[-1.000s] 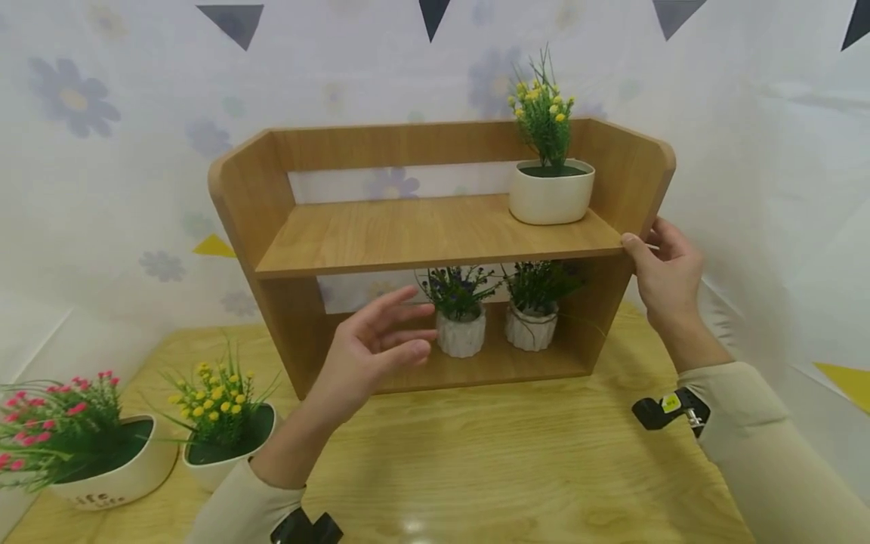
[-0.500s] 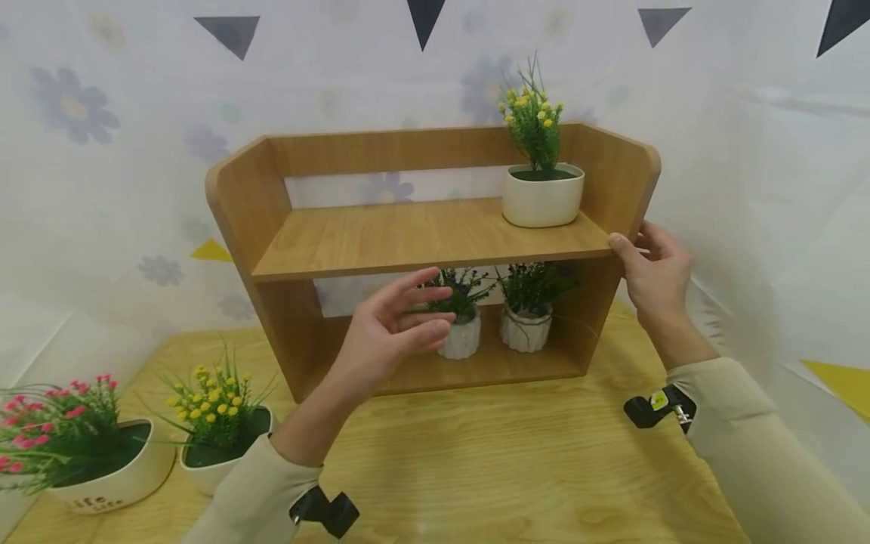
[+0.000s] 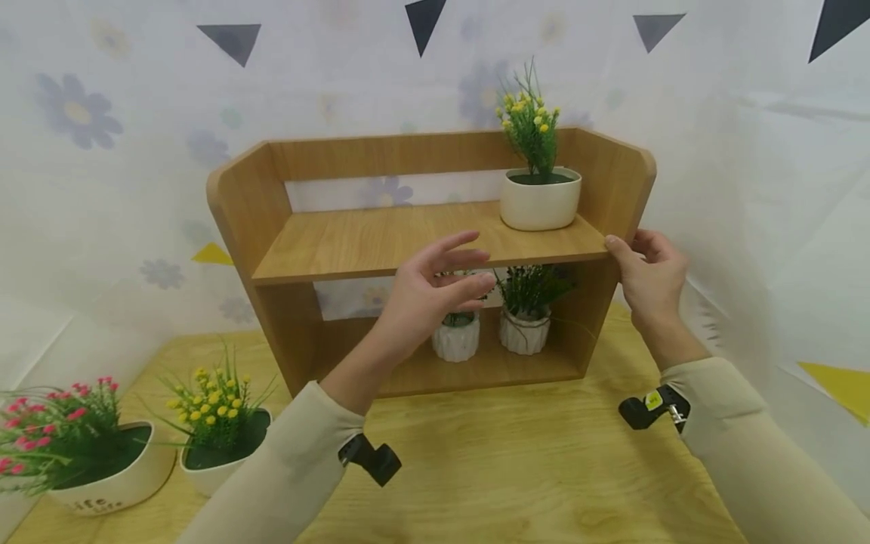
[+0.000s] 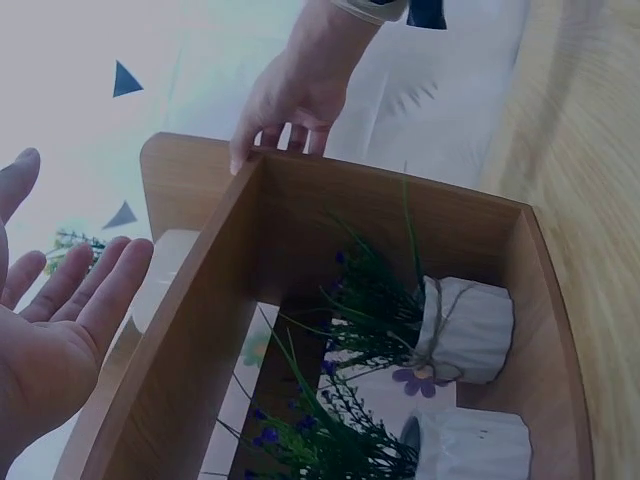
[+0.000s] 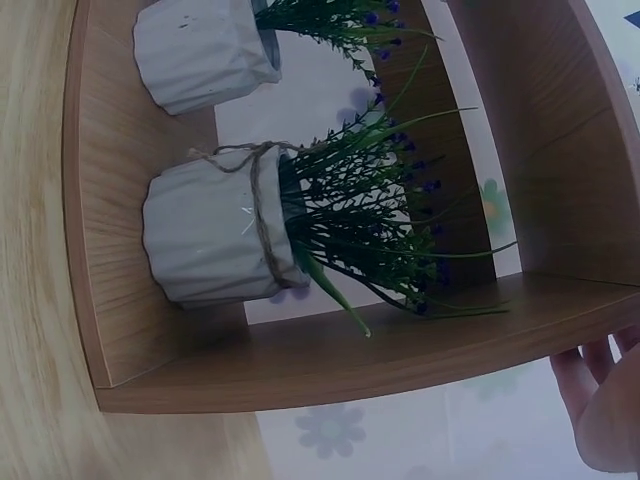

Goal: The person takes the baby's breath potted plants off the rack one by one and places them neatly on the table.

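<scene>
A two-tier wooden shelf (image 3: 381,238) stands on the table. My left hand (image 3: 457,270) hovers open with spread fingers in front of the upper board's front edge, holding nothing; the left wrist view shows its bare palm (image 4: 55,320) beside that board. My right hand (image 3: 635,257) grips the shelf's right side panel, thumb on the front edge, as the left wrist view confirms (image 4: 285,105). A white pot of yellow flowers (image 3: 540,200) sits on the upper board at the right. Two ribbed white pots of purple flowers (image 3: 457,338) (image 3: 523,331) stand on the lower board (image 5: 210,240).
At the table's left front stand a white pot of yellow flowers (image 3: 220,446) and a white pot of pink flowers (image 3: 95,465). A flower-patterned cloth (image 3: 102,189) hangs close behind and to the right of the shelf. The wooden tabletop (image 3: 516,468) lies in front.
My left hand has risen and moved right, from in front of the lower compartment to the upper board's front edge. The right hand has kept its hold on the side panel.
</scene>
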Available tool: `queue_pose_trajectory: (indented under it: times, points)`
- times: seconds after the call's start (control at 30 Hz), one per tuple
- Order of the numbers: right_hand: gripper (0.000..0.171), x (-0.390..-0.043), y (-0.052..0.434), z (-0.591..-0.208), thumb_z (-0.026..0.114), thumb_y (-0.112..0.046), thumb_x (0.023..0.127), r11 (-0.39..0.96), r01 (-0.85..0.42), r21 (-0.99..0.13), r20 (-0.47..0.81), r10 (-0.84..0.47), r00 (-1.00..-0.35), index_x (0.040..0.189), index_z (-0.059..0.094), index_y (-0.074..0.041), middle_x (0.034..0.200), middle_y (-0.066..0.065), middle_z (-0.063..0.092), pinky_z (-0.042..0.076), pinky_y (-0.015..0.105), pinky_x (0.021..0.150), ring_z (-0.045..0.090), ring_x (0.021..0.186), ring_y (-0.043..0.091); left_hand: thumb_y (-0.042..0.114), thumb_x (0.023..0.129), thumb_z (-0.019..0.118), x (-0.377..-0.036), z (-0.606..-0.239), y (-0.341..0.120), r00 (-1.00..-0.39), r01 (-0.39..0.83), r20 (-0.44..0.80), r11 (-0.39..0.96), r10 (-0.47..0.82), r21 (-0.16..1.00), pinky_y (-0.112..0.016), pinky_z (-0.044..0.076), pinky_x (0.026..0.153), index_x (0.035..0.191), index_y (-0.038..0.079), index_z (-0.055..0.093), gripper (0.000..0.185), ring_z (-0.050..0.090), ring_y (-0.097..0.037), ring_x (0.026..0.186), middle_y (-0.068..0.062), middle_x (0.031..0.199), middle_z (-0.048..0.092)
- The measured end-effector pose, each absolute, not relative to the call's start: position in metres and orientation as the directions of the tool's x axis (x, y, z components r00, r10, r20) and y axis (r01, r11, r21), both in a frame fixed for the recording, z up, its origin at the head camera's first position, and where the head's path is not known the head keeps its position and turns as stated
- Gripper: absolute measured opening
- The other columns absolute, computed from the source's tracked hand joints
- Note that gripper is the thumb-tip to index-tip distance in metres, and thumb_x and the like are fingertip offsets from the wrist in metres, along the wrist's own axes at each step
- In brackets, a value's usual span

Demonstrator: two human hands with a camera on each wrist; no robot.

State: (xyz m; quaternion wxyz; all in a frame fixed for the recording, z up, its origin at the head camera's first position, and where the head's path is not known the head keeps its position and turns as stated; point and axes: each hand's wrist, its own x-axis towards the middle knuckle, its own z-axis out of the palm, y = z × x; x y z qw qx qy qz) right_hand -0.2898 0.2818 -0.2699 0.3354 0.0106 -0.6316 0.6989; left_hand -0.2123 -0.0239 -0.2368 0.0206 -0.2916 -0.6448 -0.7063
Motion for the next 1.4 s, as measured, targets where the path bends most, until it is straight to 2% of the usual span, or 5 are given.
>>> queue_pose_trajectory:
  times: [0.13, 0.4, 0.9, 1.07, 1.4]
  points:
    - [0.019, -0.294, 0.282, -0.269, 0.079, -0.008, 0.084, 0.033, -0.489, -0.872, 0.449, 0.453, -0.770, 0.103, 0.073, -0.008, 0.090, -0.001, 0.068, 0.052, 0.018, 0.062, 0.063, 0.079, 0.011, 0.013, 0.094, 0.074, -0.225, -0.225, -0.012, -0.838, 0.406, 0.440, -0.171, 0.323, 0.898, -0.046, 0.058, 0.084, 0.144, 0.019, 0.055, 0.054, 0.067, -0.028, 0.109, -0.012, 0.133, 0.062]
    - [0.030, -0.295, 0.282, -0.270, 0.069, -0.008, 0.089, 0.262, -0.490, -0.831, 0.555, 0.428, -0.713, 0.119, 0.070, -0.006, 0.096, -0.006, 0.063, 0.047, 0.019, 0.077, 0.059, 0.085, 0.008, 0.009, 0.093, 0.074, -0.245, -0.211, 0.007, -0.842, 0.402, 0.449, -0.207, 0.300, 0.892, -0.045, 0.059, 0.082, 0.143, 0.013, 0.056, 0.053, 0.068, -0.028, 0.106, -0.008, 0.125, 0.065]
    - [0.014, -0.292, 0.277, -0.281, 0.069, -0.002, 0.088, 0.179, -0.566, -0.805, 0.581, 0.434, -0.688, 0.101, 0.068, -0.008, 0.087, -0.004, 0.065, 0.048, 0.023, 0.072, 0.060, 0.077, 0.011, 0.012, 0.091, 0.077, -0.272, -0.204, 0.010, -0.869, 0.411, 0.438, -0.156, 0.229, 0.898, -0.052, 0.057, 0.085, 0.139, 0.011, 0.058, 0.052, 0.067, -0.034, 0.108, -0.017, 0.130, 0.061]
    - [0.013, -0.290, 0.273, -0.281, 0.069, -0.002, 0.088, 0.171, -0.583, -0.794, 0.591, 0.438, -0.677, 0.101, 0.068, -0.006, 0.085, -0.003, 0.065, 0.048, 0.022, 0.070, 0.059, 0.074, 0.011, 0.018, 0.089, 0.080, -0.283, -0.195, 0.014, -0.876, 0.429, 0.432, -0.066, 0.212, 0.901, -0.049, 0.057, 0.086, 0.141, 0.016, 0.057, 0.057, 0.066, -0.023, 0.109, -0.012, 0.133, 0.060]
    - [0.017, -0.285, 0.273, -0.280, 0.069, -0.006, 0.090, 0.188, -0.558, -0.808, 0.578, 0.436, -0.690, 0.107, 0.067, -0.005, 0.088, -0.004, 0.064, 0.048, 0.024, 0.073, 0.059, 0.078, 0.012, 0.023, 0.085, 0.084, -0.309, -0.186, 0.036, -0.917, 0.382, 0.354, 0.149, 0.183, 0.912, -0.042, 0.052, 0.095, 0.149, 0.015, 0.047, 0.075, 0.054, -0.030, 0.126, -0.013, 0.147, 0.048]
